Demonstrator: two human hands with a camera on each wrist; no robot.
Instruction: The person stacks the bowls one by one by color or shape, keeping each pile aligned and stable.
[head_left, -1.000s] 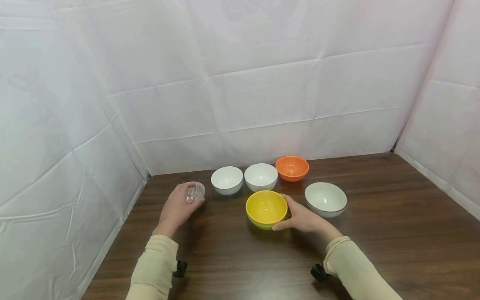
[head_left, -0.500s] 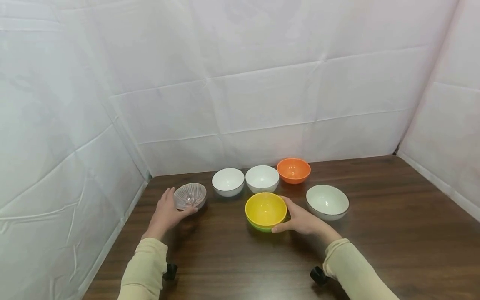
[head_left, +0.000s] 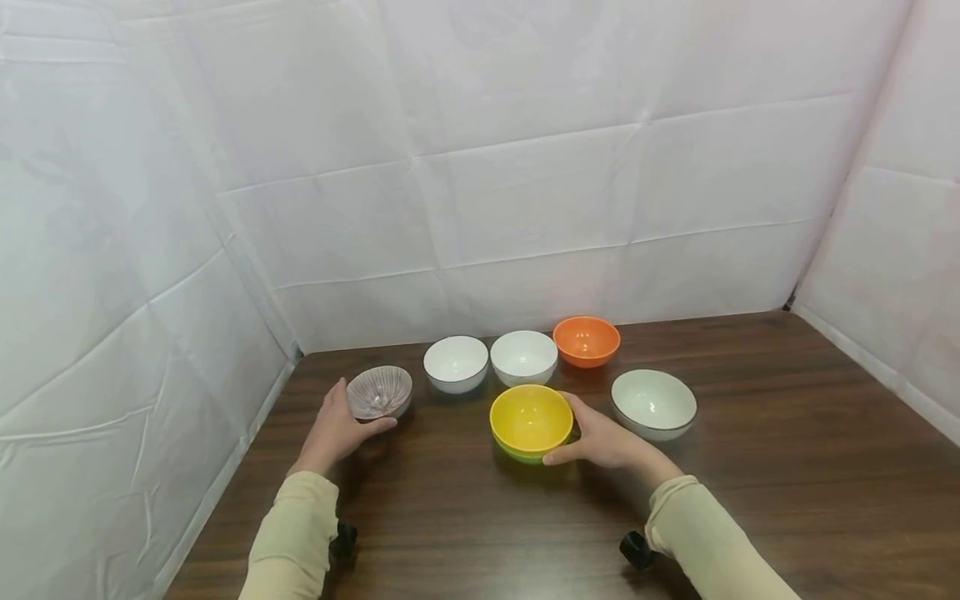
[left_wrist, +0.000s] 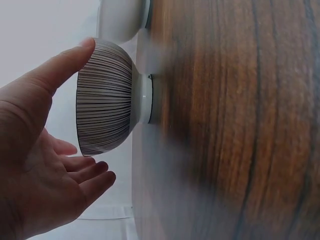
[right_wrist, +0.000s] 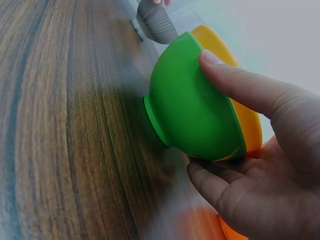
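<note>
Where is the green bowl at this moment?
In the head view, the green bowl is just right of centre, nested under the yellow bowl, gripped by the right hand.

Table point(head_left: 480, 542) fills the bottom of the frame, cloth point(head_left: 525, 192) behind it. Left of centre: end bowl point(head_left: 379, 393) between the left hand's point(head_left: 333, 429) thumb and fingers. Back trio point(head_left: 524, 357) runs rightward mid-frame. Below that, inner bowl point(head_left: 531, 418) in outer bowl point(head_left: 517, 455), right hand point(head_left: 600, 433) at their right, then last bowl point(head_left: 654, 403) further right.

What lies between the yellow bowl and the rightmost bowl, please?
The right hand, gripping the yellow bowl and green bowl, as the head view shows.
</note>
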